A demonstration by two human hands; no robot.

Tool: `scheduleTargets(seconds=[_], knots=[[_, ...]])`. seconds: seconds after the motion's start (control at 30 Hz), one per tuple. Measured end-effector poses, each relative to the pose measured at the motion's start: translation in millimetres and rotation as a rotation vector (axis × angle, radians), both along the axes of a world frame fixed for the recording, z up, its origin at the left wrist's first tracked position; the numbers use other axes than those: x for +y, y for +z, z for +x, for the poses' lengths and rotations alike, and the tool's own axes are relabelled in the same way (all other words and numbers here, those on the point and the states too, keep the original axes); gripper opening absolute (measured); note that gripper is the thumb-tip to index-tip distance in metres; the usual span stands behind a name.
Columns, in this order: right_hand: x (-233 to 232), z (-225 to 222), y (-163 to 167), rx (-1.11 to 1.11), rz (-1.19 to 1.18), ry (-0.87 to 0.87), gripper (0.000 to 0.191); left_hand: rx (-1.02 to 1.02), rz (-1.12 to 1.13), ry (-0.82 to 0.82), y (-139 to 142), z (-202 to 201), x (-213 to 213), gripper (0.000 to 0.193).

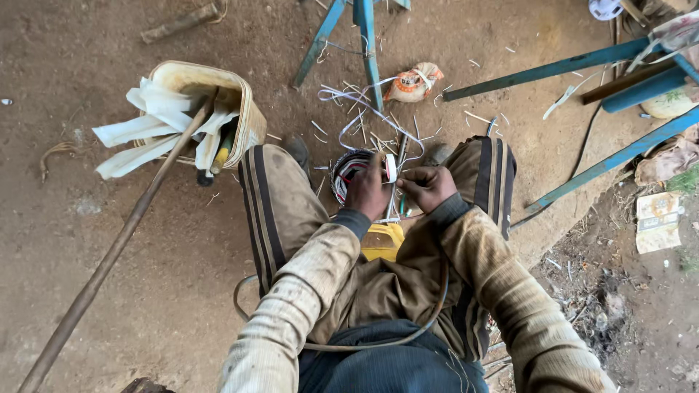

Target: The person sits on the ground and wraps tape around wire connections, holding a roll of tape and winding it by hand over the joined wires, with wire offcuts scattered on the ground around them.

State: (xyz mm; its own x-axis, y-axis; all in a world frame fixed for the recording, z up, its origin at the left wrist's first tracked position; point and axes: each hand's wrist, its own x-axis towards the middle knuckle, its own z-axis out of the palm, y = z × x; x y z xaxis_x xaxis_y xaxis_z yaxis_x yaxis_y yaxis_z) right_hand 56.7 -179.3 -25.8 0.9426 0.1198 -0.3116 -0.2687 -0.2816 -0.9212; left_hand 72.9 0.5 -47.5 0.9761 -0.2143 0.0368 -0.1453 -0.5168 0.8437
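Gripping white strips over a small round woven piece, both hands meet between the knees.

Seen from the head camera, the left hand [366, 191] is closed around the rim of the woven piece [348, 175], with a white strip [391, 168] curling up beside its thumb. The right hand [428, 186] sits just beside it, fingers pinched shut on thin strips that loop away over the dirt. A yellow container [383, 241] lies under the wrists, between the thighs. To the left stands a basket [241, 109] stuffed with pale folded strips, and a long wooden pole [120, 241] leans across it. Blue metal legs [368, 44] rise ahead, a small tied bag [413, 82] lying near them among scattered offcuts.
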Motion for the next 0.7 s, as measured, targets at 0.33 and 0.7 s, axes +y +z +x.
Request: scheduleTargets(seconds=[0.33, 0.7], knots=[[-4, 3, 0, -0.194, -0.068, 0.079, 0.016, 0.703, -0.705, -0.141, 23, 26, 16, 0.025], [1, 12, 1, -0.157, -0.015, -0.041, 0.018, 0.342, -0.709, -0.140, 21, 11, 15, 0.051]])
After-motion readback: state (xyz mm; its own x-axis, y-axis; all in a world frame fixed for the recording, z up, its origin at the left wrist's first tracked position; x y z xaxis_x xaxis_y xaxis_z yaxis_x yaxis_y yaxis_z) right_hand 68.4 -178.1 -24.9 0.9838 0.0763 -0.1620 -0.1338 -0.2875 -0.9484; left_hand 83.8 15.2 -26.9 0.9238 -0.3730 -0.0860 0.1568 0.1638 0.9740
